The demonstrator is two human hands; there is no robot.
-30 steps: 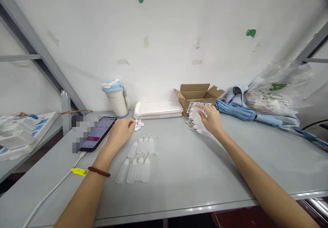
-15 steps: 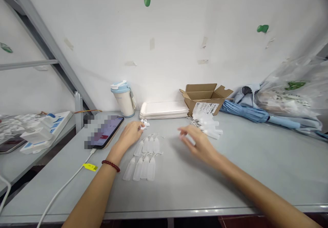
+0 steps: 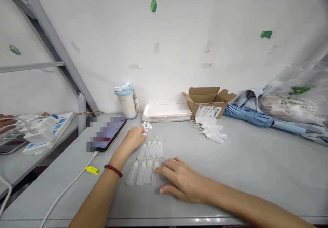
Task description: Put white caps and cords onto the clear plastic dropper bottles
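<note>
My left hand (image 3: 133, 138) is closed, thumb and fingers drawn together, with a bit of white cap (image 3: 144, 134) showing at the fingertips. Just beyond it lies a small heap of white caps (image 3: 147, 126). Two rows of slim translucent squeeze bottles with thin white tails at the neck lie between my hands: a far row (image 3: 153, 148) and a near row (image 3: 140, 174). My right hand (image 3: 183, 180) is open, palm down, its fingers apart. Its index fingertip rests on the rightmost near bottle (image 3: 155, 178). The thumb stays apart from that bottle.
More bottles (image 3: 212, 132) lie piled before an open cardboard box (image 3: 205, 101). A stack of white trays (image 3: 167, 113), a lidded cup (image 3: 127, 103) and a charging phone (image 3: 110, 136) stand along the back and left. A folded umbrella (image 3: 248, 115) lies right. Another person's hand (image 3: 6, 123) shows far left.
My right hand has come left and nearer, from above the table to the near bottle row. My left hand has shifted slightly from the cap heap. Another person's hand has appeared far left.
</note>
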